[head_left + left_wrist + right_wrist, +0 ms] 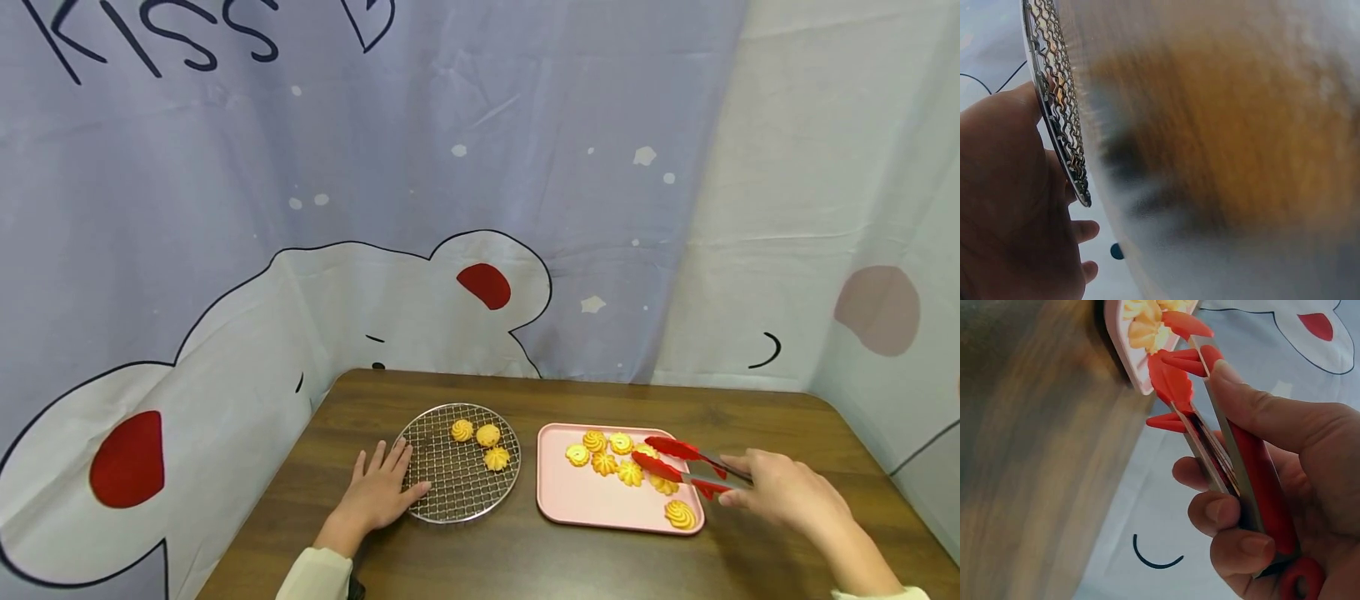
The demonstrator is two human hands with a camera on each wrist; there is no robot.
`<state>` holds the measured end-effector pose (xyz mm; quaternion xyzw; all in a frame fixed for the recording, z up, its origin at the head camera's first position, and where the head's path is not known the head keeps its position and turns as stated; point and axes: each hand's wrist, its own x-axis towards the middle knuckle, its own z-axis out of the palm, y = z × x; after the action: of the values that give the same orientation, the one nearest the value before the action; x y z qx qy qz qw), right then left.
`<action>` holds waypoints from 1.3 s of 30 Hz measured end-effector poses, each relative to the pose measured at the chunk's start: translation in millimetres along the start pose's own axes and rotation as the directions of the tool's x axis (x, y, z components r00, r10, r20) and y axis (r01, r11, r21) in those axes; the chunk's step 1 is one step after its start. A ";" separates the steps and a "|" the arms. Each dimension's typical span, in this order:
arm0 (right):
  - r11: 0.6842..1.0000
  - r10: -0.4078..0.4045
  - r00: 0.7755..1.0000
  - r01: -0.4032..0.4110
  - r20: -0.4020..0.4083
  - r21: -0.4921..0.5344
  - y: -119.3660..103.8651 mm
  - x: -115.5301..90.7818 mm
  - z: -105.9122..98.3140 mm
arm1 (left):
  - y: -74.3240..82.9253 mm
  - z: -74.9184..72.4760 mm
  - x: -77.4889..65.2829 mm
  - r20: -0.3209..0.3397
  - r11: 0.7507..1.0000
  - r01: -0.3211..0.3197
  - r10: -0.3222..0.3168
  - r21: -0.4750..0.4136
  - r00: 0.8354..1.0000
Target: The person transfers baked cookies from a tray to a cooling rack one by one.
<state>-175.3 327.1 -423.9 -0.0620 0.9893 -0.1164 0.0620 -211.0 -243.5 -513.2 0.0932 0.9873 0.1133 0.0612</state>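
My left hand [378, 492] rests at the left edge of a round wire cooling rack [450, 492], fingers spread and fairly straight. Three swirled yellow cookies [496, 459] lie on the rack's right half. With my right hand [791, 492] I grip metal tongs [705, 477] with red scalloped tips and red handle covers. Those tips are parted over the cookies on a pink tray [585, 504], around the row's right end; whether they touch one cannot be told. In the right wrist view, thumb and curled fingers [1254, 550] squeeze the tongs from both sides.
Several more piped cookies [604, 463] cluster in the tray's upper part, and a single cookie [680, 514] sits in its lower right corner. Tray and rack stand side by side on a brown wooden table [465, 558]. A printed curtain [570, 208] hangs behind it.
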 end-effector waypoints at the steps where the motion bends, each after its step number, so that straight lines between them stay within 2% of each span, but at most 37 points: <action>1: 1.000 -0.008 1.000 0.008 -0.015 -0.003 0.4 -0.9 1.4 | 0.0 0.1 -0.1 -0.002 1.000 0.000 0.000 0.001 1.000; 7: 0.999 -0.054 0.993 0.052 -0.110 -0.016 3.9 -7.2 9.0 | -0.4 0.7 -1.1 -0.004 1.000 0.001 -0.001 0.012 1.000; 13: 0.998 -0.059 0.982 0.057 -0.180 -0.020 4.8 -14.7 10.9 | 0.5 0.3 -3.0 0.000 1.000 -0.007 0.007 0.002 1.000; 18: 0.998 -0.063 0.977 0.059 -0.202 -0.027 -0.2 -18.6 8.1 | 0.6 -0.4 -2.8 0.000 1.000 -0.004 0.004 -0.005 1.000; 28: 0.995 -0.096 0.968 0.091 -0.234 -0.030 -24.0 -23.1 6.7 | -0.6 0.4 -3.4 0.001 1.000 0.000 0.000 -0.011 1.000; 33: 0.993 -0.113 0.964 0.107 -0.242 -0.041 -34.5 -22.5 8.2 | -2.1 1.9 -4.1 -0.020 1.000 -0.016 0.016 -0.018 1.000; 39: 0.989 -0.144 0.958 0.134 -0.249 -0.058 -47.9 -19.9 9.3 | -2.3 -0.1 -6.2 -0.006 1.000 -0.012 0.012 -0.005 1.000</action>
<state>-149.2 281.6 -419.3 -0.1174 0.9844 -0.1076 -0.0743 -205.3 -247.0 -513.0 0.0987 0.9866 0.1164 0.0580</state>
